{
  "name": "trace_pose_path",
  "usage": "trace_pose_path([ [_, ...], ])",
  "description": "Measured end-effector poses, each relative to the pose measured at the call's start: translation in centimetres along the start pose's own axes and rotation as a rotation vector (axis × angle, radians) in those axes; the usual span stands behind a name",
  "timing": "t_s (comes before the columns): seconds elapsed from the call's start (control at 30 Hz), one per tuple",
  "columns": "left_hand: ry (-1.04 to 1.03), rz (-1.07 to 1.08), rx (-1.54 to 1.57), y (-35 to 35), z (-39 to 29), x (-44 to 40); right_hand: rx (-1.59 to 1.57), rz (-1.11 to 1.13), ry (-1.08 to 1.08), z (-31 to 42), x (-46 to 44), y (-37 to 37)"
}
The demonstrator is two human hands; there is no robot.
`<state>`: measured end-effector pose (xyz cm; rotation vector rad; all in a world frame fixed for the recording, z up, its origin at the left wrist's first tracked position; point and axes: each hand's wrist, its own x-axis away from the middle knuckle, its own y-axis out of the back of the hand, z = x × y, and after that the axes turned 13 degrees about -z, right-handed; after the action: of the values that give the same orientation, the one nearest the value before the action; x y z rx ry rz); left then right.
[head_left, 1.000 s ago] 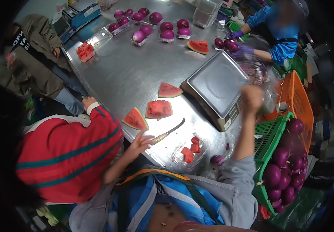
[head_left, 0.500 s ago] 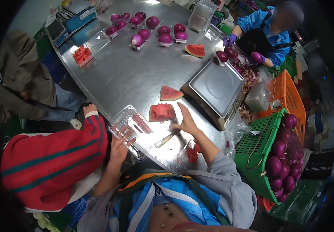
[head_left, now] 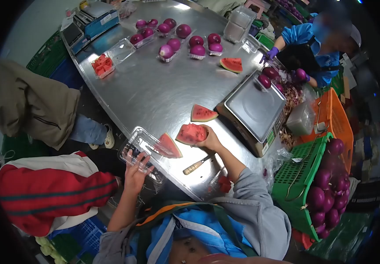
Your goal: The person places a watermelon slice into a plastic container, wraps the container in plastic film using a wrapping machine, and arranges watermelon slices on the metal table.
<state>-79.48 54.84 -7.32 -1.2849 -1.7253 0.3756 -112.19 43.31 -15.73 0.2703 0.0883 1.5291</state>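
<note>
My left hand (head_left: 136,171) grips a clear plastic container (head_left: 143,140) at the table's near left edge, fingers showing through the plastic. My right hand (head_left: 211,140) is curled round the right side of a cut watermelon piece (head_left: 190,133), whose red flesh is cut into. Between the hands stands a watermelon wedge (head_left: 169,146), partly behind the container. Another wedge (head_left: 203,113) lies just beyond the held piece. The knife (head_left: 194,167) rests on the table below my right hand, its blade partly hidden. Red chunks (head_left: 223,184) sit by my right forearm.
A scale (head_left: 255,105) stands to the right, beside a green crate (head_left: 295,180) of red onions and an orange crate (head_left: 337,119). Packed onions (head_left: 166,51) and a tray of watermelon cubes (head_left: 102,65) lie farther back. A co-worker in purple gloves handles onions; two people stand left.
My left hand has brought in the clear container from the left. My right hand came down from the scale's side and took hold of the watermelon piece. The person in red leaned away left.
</note>
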Motion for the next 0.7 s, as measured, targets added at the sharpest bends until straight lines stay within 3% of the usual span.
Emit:
trace_pose_path([
  [0.1, -0.049, -0.087, -0.078, 0.5, 0.4, -1.2, 0.020, -0.051, -0.122, 1.8, 0.1, 0.1],
  [0.23, -0.109, -0.055, -0.108, -0.1, 0.4, -2.2, 0.083, -0.056, -0.077, 0.2, -0.5, -0.4],
  [0.3, -0.203, -0.150, -0.175, -1.2, 1.1, -1.9, -0.199, -0.073, -0.326, 0.9, -0.1, -0.3],
  [0.33, -0.222, -0.179, -0.156, -1.3, 1.3, -1.8, -0.201, -0.069, -0.326, 1.3, 0.3, -0.2],
  [0.4, -0.196, -0.185, -0.134, -0.9, 2.0, -1.9, -0.530, -0.082, -0.369, 2.3, 0.9, -0.1],
  [0.53, -0.037, -0.008, -0.025, -2.3, 4.4, -1.5, -0.304, -0.074, 0.000, 13.1, 5.6, -1.1],
  [0.63, 0.061, 0.170, 0.068, -5.8, 4.6, -0.9, 0.042, -0.211, 0.325, 15.5, 8.0, -4.0],
  [0.7, 0.049, 0.197, 0.053, -6.3, 4.7, -0.7, 0.038, -0.247, 0.398, 16.6, 9.1, -5.3],
])
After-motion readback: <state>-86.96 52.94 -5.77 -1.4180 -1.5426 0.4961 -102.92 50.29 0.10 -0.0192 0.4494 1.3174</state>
